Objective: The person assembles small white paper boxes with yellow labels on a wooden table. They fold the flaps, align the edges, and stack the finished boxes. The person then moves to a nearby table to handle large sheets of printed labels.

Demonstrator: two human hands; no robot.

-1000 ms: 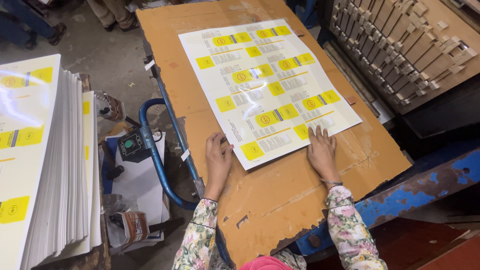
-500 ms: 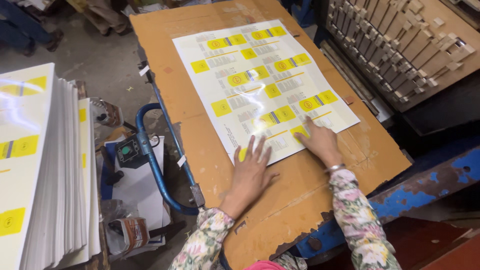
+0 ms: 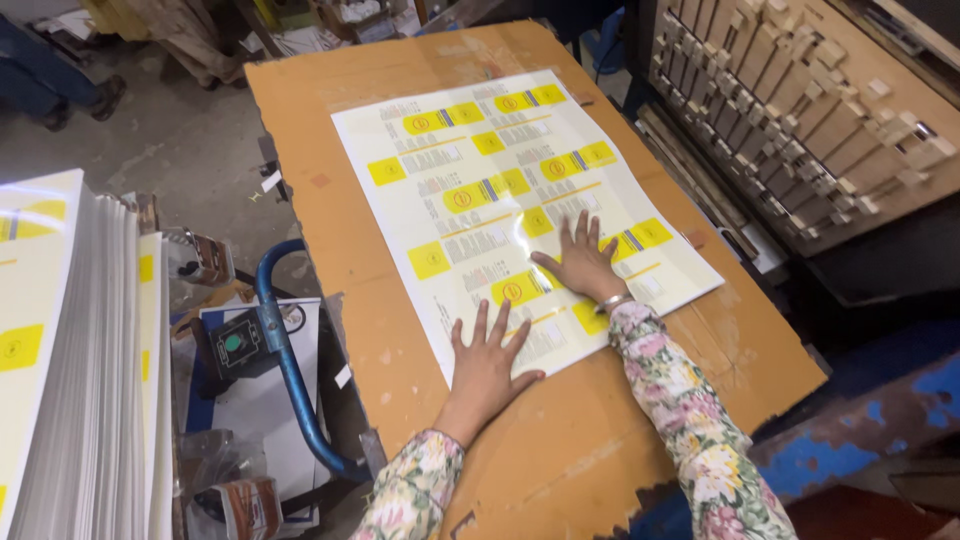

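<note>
A large white printed sheet (image 3: pixel 470 190) with yellow blocks lies flat on a brown cardboard board (image 3: pixel 330 150). My left hand (image 3: pixel 487 364) rests palm down with fingers spread on the sheet's near edge. My right hand (image 3: pixel 582 260) presses flat further in, near the sheet's middle right, fingers apart. Neither hand holds anything. Both arms wear floral sleeves, and a bangle sits on my right wrist.
A tall stack of similar printed sheets (image 3: pixel 70 370) stands at the left. A blue metal handle (image 3: pixel 285 360) and a small control box (image 3: pixel 235 345) sit beside the board. A wooden die board with blocks (image 3: pixel 800 110) is at the right. Another person's legs (image 3: pixel 55 75) show far left.
Both hands have slid from the sheet's near edge further onto the sheet, the right one reaching toward its middle. The view has shifted closer.
</note>
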